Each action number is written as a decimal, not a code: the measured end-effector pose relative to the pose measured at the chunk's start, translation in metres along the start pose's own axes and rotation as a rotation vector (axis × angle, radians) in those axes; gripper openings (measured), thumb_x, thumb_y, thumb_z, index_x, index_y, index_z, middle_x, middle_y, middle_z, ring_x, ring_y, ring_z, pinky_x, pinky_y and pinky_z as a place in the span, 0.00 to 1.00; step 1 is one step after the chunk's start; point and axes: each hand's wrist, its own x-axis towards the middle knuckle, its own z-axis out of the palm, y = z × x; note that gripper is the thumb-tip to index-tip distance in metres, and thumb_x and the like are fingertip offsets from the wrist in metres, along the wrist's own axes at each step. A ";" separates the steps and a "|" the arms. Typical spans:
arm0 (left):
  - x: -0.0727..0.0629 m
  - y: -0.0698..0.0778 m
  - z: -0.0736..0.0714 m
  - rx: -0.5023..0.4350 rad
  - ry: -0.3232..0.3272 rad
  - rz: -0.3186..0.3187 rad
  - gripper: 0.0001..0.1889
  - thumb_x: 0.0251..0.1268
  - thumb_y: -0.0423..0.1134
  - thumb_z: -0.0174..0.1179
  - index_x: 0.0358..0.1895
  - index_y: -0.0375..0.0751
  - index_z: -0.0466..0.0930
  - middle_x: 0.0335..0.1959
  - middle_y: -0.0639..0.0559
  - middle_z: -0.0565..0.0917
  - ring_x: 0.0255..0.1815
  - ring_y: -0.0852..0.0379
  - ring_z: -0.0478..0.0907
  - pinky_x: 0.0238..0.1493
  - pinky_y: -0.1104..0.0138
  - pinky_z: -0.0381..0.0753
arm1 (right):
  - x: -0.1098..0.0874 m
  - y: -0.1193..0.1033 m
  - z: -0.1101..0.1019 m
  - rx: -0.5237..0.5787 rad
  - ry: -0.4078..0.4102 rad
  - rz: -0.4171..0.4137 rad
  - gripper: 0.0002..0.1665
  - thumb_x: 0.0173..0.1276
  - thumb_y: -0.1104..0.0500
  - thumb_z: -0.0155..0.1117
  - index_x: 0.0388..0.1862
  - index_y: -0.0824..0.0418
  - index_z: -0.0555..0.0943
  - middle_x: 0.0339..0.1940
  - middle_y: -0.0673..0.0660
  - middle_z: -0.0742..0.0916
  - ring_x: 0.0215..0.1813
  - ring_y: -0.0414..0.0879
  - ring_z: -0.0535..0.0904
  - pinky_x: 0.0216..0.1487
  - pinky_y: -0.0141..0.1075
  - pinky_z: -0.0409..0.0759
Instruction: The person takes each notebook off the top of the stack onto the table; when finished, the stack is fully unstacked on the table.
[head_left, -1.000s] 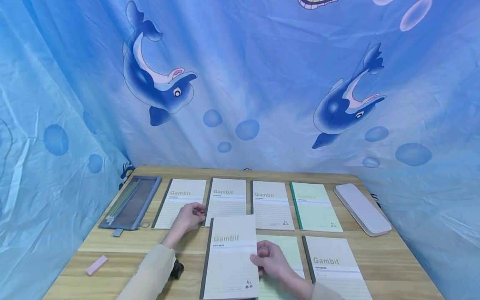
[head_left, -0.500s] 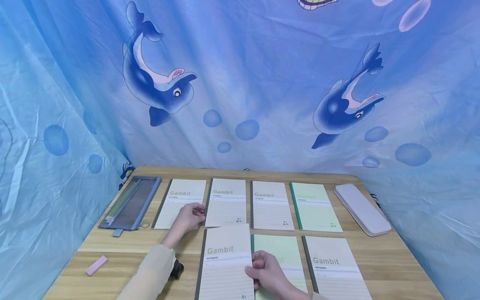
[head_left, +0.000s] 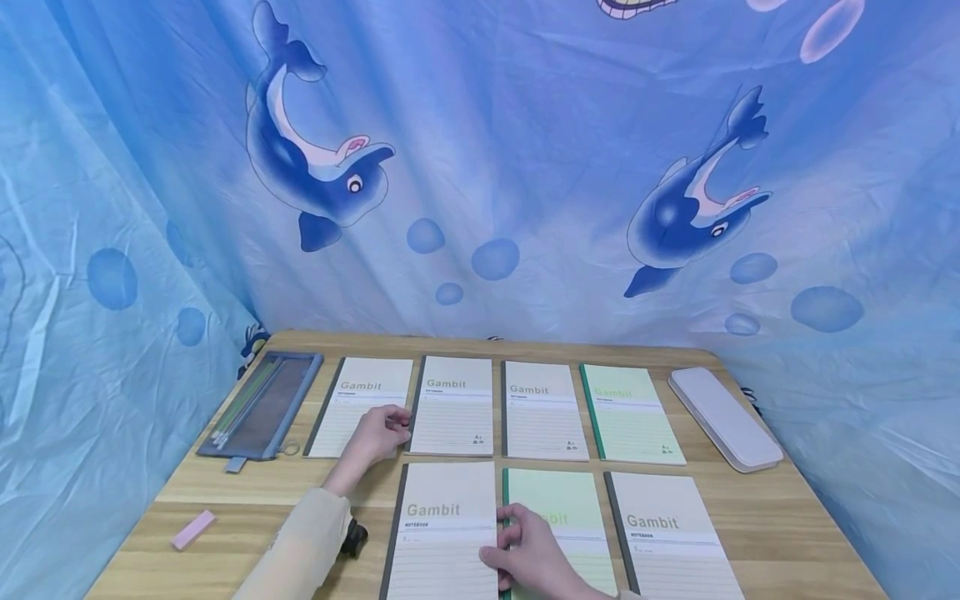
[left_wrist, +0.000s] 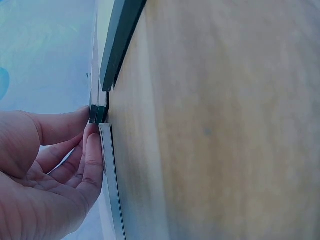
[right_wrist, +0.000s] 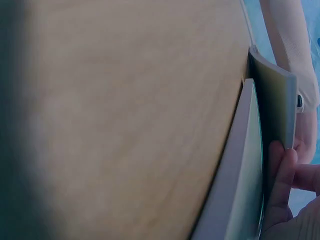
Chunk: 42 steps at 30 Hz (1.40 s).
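In the head view my left hand lies over the right edge of the leftmost back-row notebook. Its thumb and fingers pinch the lower dark-spine end of a neighbouring Gambit notebook, whose spine corner appears between them in the left wrist view. At the front, my right hand grips the right edge of another dark-spined Gambit notebook. That edge is raised off the table in the right wrist view, fingers beneath the cover. A green-spined notebook lies partly hidden under my right hand.
More notebooks lie flat: a white one and a green one behind, and a dark-spined one at front right. A mesh pencil pouch and pink eraser are left; a white case is right.
My right hand has brought the gripped notebook down and slightly left, off the back-row notebook it overlapped, uncovering the green-spined notebook's left edge. My left hand has stayed put.
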 end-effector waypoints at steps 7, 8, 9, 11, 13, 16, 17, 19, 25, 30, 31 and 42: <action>-0.001 0.000 0.000 0.015 0.004 0.009 0.17 0.58 0.24 0.65 0.52 0.27 0.81 0.42 0.43 0.85 0.41 0.50 0.81 0.46 0.55 0.80 | 0.000 -0.002 0.001 -0.079 -0.035 -0.020 0.49 0.62 0.62 0.71 0.72 0.81 0.55 0.22 0.54 0.83 0.14 0.41 0.78 0.27 0.37 0.85; -0.001 0.000 0.000 0.014 0.003 0.012 0.16 0.58 0.24 0.65 0.52 0.27 0.81 0.41 0.43 0.85 0.41 0.50 0.81 0.46 0.55 0.80 | 0.001 -0.003 0.000 -0.082 -0.040 -0.020 0.49 0.62 0.62 0.71 0.72 0.81 0.55 0.21 0.54 0.83 0.14 0.41 0.78 0.28 0.37 0.85; -0.001 0.000 0.000 0.013 0.003 0.016 0.16 0.58 0.24 0.65 0.51 0.27 0.81 0.41 0.44 0.85 0.41 0.50 0.81 0.46 0.55 0.80 | 0.001 -0.003 0.000 -0.087 -0.043 -0.019 0.49 0.62 0.61 0.71 0.72 0.80 0.55 0.21 0.54 0.83 0.13 0.40 0.77 0.28 0.36 0.85; -0.002 0.000 0.000 0.009 0.002 0.022 0.16 0.58 0.24 0.65 0.51 0.27 0.81 0.41 0.44 0.85 0.41 0.50 0.81 0.46 0.55 0.80 | 0.001 -0.003 0.000 -0.099 -0.044 -0.011 0.49 0.63 0.60 0.71 0.72 0.80 0.56 0.20 0.54 0.83 0.12 0.39 0.76 0.25 0.34 0.83; -0.002 0.000 -0.001 0.001 0.000 0.028 0.17 0.58 0.24 0.65 0.51 0.26 0.80 0.41 0.43 0.84 0.40 0.50 0.81 0.46 0.55 0.81 | 0.001 -0.003 0.000 -0.107 -0.043 -0.001 0.48 0.63 0.60 0.71 0.73 0.78 0.57 0.19 0.54 0.83 0.11 0.38 0.74 0.20 0.32 0.80; -0.002 0.000 -0.001 -0.001 0.000 0.032 0.17 0.57 0.24 0.65 0.51 0.26 0.80 0.41 0.43 0.85 0.40 0.50 0.81 0.46 0.55 0.81 | 0.002 -0.002 0.000 -0.112 -0.043 0.006 0.47 0.64 0.60 0.70 0.73 0.77 0.57 0.18 0.54 0.83 0.11 0.37 0.73 0.15 0.29 0.75; -0.001 0.000 -0.001 -0.001 0.000 0.035 0.17 0.57 0.24 0.65 0.51 0.26 0.80 0.41 0.43 0.85 0.40 0.50 0.81 0.46 0.55 0.81 | 0.002 -0.002 0.000 -0.112 -0.043 0.006 0.46 0.64 0.60 0.70 0.73 0.77 0.58 0.19 0.54 0.83 0.11 0.37 0.73 0.14 0.28 0.74; -0.001 -0.001 -0.001 0.004 0.001 0.034 0.17 0.57 0.24 0.65 0.51 0.26 0.80 0.41 0.43 0.85 0.40 0.49 0.82 0.46 0.55 0.81 | 0.001 -0.002 0.000 -0.118 -0.044 0.004 0.46 0.64 0.60 0.70 0.73 0.77 0.58 0.19 0.54 0.83 0.11 0.37 0.74 0.14 0.28 0.74; -0.001 0.000 -0.001 -0.003 -0.005 0.016 0.17 0.58 0.24 0.65 0.52 0.27 0.80 0.42 0.43 0.85 0.41 0.50 0.81 0.47 0.55 0.81 | 0.000 -0.003 0.000 -0.118 -0.044 0.019 0.47 0.64 0.59 0.70 0.73 0.77 0.57 0.18 0.54 0.83 0.11 0.38 0.72 0.13 0.28 0.72; -0.001 -0.001 -0.001 -0.002 -0.011 0.015 0.16 0.59 0.25 0.65 0.52 0.27 0.80 0.41 0.44 0.85 0.40 0.51 0.81 0.45 0.56 0.81 | -0.001 -0.004 0.001 -0.124 -0.042 0.036 0.46 0.63 0.61 0.68 0.73 0.77 0.57 0.16 0.54 0.83 0.10 0.39 0.70 0.12 0.27 0.69; -0.001 0.000 -0.002 -0.003 -0.010 0.015 0.16 0.59 0.25 0.65 0.52 0.27 0.81 0.40 0.44 0.85 0.40 0.51 0.81 0.45 0.56 0.81 | -0.001 -0.004 0.001 -0.127 -0.039 0.037 0.46 0.63 0.61 0.67 0.73 0.77 0.57 0.16 0.54 0.82 0.10 0.39 0.70 0.12 0.28 0.70; -0.002 0.001 -0.001 0.002 -0.007 0.011 0.16 0.59 0.24 0.65 0.52 0.26 0.81 0.40 0.44 0.85 0.40 0.51 0.80 0.44 0.56 0.81 | 0.001 -0.017 -0.006 -0.141 -0.042 -0.075 0.44 0.68 0.60 0.65 0.73 0.78 0.56 0.22 0.54 0.85 0.11 0.37 0.75 0.17 0.35 0.80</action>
